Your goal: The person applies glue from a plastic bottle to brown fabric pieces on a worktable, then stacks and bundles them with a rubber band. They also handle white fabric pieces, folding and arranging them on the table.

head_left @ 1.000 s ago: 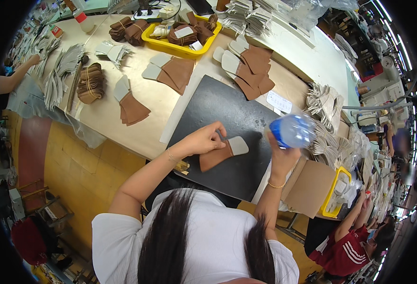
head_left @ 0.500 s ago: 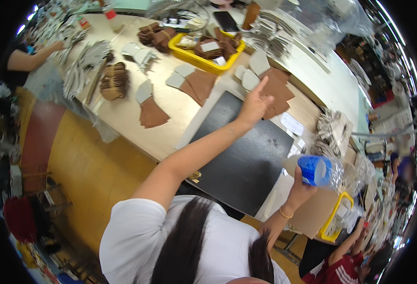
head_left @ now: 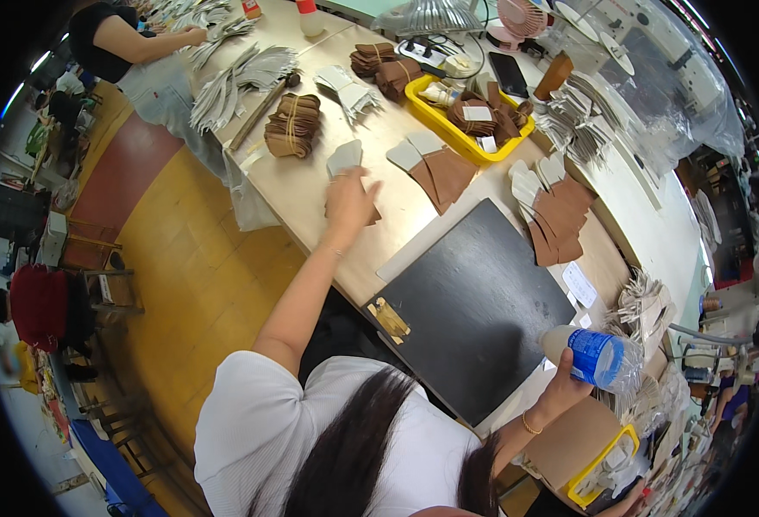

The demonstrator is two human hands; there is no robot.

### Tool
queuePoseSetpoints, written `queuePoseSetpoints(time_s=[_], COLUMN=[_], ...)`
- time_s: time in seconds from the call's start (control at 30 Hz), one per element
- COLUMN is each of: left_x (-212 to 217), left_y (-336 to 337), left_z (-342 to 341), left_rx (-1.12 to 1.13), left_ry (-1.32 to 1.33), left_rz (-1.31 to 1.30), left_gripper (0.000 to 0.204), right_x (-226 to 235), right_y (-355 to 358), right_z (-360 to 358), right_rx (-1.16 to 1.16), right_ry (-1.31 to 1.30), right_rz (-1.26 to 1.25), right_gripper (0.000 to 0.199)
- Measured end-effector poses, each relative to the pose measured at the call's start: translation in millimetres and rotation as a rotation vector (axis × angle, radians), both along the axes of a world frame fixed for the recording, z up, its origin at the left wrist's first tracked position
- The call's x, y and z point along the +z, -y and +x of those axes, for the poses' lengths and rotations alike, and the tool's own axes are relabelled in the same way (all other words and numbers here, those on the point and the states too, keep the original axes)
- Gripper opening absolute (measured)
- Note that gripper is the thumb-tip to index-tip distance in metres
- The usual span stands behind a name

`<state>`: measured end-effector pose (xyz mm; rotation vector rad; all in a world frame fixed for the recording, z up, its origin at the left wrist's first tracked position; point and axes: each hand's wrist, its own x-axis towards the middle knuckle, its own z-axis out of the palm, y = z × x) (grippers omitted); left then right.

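My left hand [head_left: 348,200] reaches out over the wooden table [head_left: 311,185] and rests flat on a brown and white cut piece [head_left: 345,159], covering most of it. My right hand [head_left: 565,388] is down at the right, shut around a clear plastic bottle [head_left: 593,355] with a blue label, held on its side beside the black mat [head_left: 474,310]. The black mat lies bare between my two hands.
Brown and white cut pieces lie in piles [head_left: 435,168] [head_left: 556,211] beyond the mat. A yellow tray [head_left: 470,116] holds bundles. Tied brown bundles [head_left: 292,125] and grey stacks [head_left: 242,77] sit at the left. Another person [head_left: 130,39] works at the far left end.
My left hand has swung from the piles beyond the mat across to the piece at the left. The bottle in my right hand has dropped lower and tipped sideways.
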<state>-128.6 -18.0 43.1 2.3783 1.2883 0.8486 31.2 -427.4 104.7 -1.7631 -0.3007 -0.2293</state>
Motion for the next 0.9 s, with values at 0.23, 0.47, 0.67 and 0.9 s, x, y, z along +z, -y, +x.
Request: queuePoseSetpoints(time_s=[0.23,0.47,0.67,0.9], left_x=[-4.1,-0.6,-2.6,3.7], left_y=[-27.6,-15.3,-22.0,-13.4], left_z=[-30.6,-15.3,-16.6,-19.5], left_rx=[0.238,0.211,0.104,0.086], left_ry=[-0.169,-0.205,-0.034,-0.058], left_rz=[-0.169,-0.005,-0.109,0.044], left_gripper=[0.045,0.038,0.028,0.022], right_x=[-0.9,8.0,18.3,19.2], right_y=[-28.0,-20.1,-27.5,-41.7], right_z=[-2.2,-11.0,-17.9,-19.9], right_rx=[0.150,0.138,0.123,0.184], right_ry=[0.054,-0.089,-0.076,0.043], right_rz=[0.082,-0.072,-0.102,0.059], right_gripper=[0.054,0.072,0.070,0.059])
